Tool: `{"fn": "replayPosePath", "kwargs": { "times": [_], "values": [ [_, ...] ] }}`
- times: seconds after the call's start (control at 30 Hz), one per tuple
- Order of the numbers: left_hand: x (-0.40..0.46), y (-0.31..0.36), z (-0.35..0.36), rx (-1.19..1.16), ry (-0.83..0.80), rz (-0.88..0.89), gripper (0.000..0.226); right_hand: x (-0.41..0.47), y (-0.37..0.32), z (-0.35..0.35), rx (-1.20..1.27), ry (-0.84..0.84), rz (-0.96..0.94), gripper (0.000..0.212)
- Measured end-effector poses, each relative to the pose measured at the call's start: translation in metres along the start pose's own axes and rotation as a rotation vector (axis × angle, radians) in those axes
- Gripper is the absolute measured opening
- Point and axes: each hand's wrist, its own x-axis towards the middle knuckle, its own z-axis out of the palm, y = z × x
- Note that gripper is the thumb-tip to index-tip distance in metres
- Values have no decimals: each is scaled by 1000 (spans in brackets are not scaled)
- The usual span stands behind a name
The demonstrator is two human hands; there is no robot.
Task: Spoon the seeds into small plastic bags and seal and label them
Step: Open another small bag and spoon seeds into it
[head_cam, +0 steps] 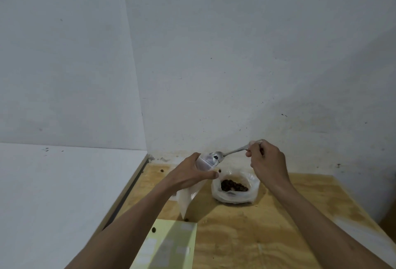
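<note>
dark brown seeds (234,185), silver spoon (227,153), pale yellow sheet (171,245), blotchy tan plywood table (267,225).

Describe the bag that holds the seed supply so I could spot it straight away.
On the plywood table, near the white wall, the supply bag sits between the two forearms, below the right hand holding the spoon. It slumps open on the table with a dark heap of seeds inside, unlike the small bag held up by the left hand.
</note>
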Motion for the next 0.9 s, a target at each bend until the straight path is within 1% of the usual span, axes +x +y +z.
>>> {"fn": "replayPosePath", "kwargs": {
  "times": [0.03, 0.13, 0.17, 0.23, 0.3, 0.4, 0.53, 0.57, 0.6, 0.63, 0.7, 0.73, 0.83, 0.9],
  "values": [
    [-1, 0, -2, 2, 6, 6, 105, -2, -1, 2, -5, -1, -48, 27],
    [-2, -1, -6, 0, 30, 20, 76, -6, -3, 6, -15, 11, -195, 27],
    [-2, -2, -7, 3, 35, 19, 71, -8, -4, 5, -8, 17, -231, 27],
    [-4, -2, -9, 2, 35, 16, 70, -8, -6, 3, 6, 47, -269, 27],
    [-5, -1, -11, -5, 39, 19, 73, -5, -5, 0, -13, 102, -267, 27],
    [-6, -1, -14, -23, 51, 30, 78, 0, 4, -7, -114, 157, -215, 28],
    [-5, 1, -15, -64, 49, 18, 59, 0, 25, -19, -402, 144, -166, 31],
    [-5, 3, -14, -59, 39, 13, 59, -3, 31, -21, -472, 132, -152, 31],
    [-7, 6, -13, -56, 26, 14, 62, -6, 37, -21, -527, 121, -135, 31],
    [-7, 7, -10, -48, 9, 16, 74, -9, 43, -20, -560, 116, -114, 31],
    [-6, 8, -3, -21, -30, 14, 99, -14, 54, -15, -580, 111, -50, 31],
    [-7, 9, 2, -6, -54, 14, 101, -17, 58, -11, -577, 110, -10, 32],
    [-4, 12, 14, 16, -118, 6, 88, -22, 64, 3, -521, 91, 115, 34],
    [-3, 14, 19, 30, -126, 16, 91, -23, 67, 15, -426, 63, 199, 36]
  ]
}}
